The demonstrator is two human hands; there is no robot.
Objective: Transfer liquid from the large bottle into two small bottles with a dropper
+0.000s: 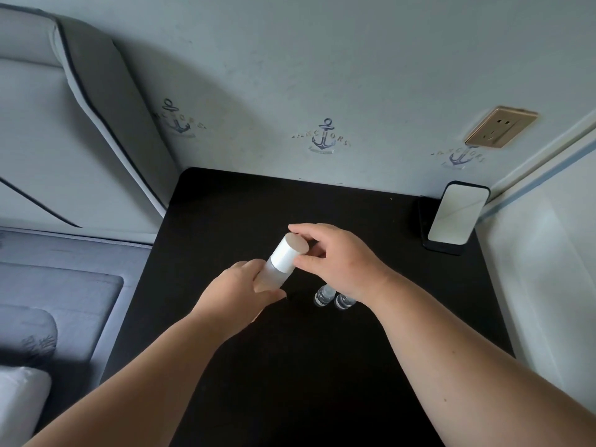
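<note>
The large bottle (278, 265) is held tilted above the black desk (371, 382), its frosted body in the left hand (240, 293), whose grip is wrapped round the lower part. Its white cap (289, 253) points up and away, and the right hand (338, 262) pinches the cap between thumb and curled fingers. Just beside and below the right hand stand the two small bottles (332, 296), clear, touching or nearly so; the right wrist covers their tops, so whether they are capped cannot be told. Well apart, at the desk's far right corner, a phone (458, 214) leans on a dark stand. A wall socket (500, 126) sits above it. A bed (61, 279) lies to the left.
</note>
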